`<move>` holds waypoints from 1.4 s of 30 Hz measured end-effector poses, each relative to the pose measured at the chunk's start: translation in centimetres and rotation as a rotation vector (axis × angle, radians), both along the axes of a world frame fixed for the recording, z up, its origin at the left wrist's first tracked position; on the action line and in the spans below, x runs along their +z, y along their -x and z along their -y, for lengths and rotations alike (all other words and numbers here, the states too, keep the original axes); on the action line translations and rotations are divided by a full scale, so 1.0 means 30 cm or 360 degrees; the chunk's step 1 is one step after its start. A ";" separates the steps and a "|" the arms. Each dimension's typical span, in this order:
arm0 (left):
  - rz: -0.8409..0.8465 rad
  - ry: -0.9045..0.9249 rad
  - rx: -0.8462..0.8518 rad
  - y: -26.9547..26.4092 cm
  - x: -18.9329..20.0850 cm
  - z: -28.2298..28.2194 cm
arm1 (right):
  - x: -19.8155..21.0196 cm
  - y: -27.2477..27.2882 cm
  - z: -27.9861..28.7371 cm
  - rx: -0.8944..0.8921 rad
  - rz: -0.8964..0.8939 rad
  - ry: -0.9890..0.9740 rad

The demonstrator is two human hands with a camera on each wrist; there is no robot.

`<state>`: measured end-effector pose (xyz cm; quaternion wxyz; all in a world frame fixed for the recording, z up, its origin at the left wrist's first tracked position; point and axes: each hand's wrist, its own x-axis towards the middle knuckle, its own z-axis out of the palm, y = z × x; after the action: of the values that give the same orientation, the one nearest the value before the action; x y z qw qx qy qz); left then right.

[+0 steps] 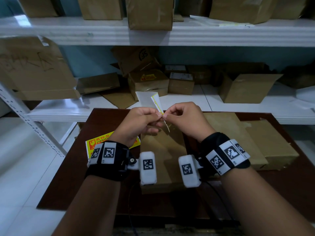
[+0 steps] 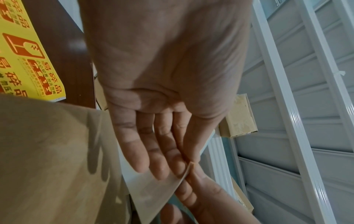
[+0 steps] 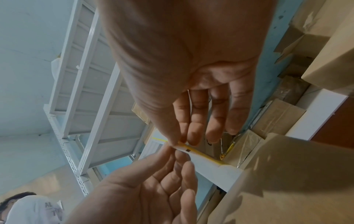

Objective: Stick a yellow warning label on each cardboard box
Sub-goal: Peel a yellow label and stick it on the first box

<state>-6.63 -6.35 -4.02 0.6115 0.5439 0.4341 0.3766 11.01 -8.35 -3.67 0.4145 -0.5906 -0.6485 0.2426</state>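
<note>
Together, left hand (image 1: 139, 122) and right hand (image 1: 185, 119) pinch one label (image 1: 157, 103); two boxes (image 1: 162, 150) on table (image 1: 102, 167).

Black wristbands (image 1: 109, 169), white, seemingly coded, blocks (image 1: 148, 166)

Both hands, left (image 1: 136, 123) and right (image 1: 185, 119), pinching a label sheet (image 1: 157, 103) above a cardboard box (image 1: 162, 150); dark table (image 1: 102, 176)
</note>
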 end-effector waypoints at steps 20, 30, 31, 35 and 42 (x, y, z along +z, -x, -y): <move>-0.0029 -0.0026 -0.0012 -0.004 0.013 0.009 | 0.018 0.003 0.014 -0.0017 0.0143 -0.0009; -0.0041 -0.0065 -0.0026 0.008 0.027 0.010 | 0.009 -0.009 -0.002 -0.0022 -0.0061 0.0127; -0.0054 -0.0078 -0.0023 0.010 0.028 0.009 | 0.010 -0.008 -0.001 -0.0019 -0.0095 0.0147; -0.0060 -0.0091 -0.0012 0.011 0.033 0.011 | 0.019 -0.001 0.005 -0.0008 -0.0238 0.0184; -0.0251 -0.0090 -0.0150 -0.003 0.035 0.021 | 0.015 0.009 0.008 0.0054 -0.0379 0.0193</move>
<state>-6.55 -6.99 -2.95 0.5769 0.6087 0.4440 0.3154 10.72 -8.60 -3.20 0.4481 -0.5706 -0.5887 0.3566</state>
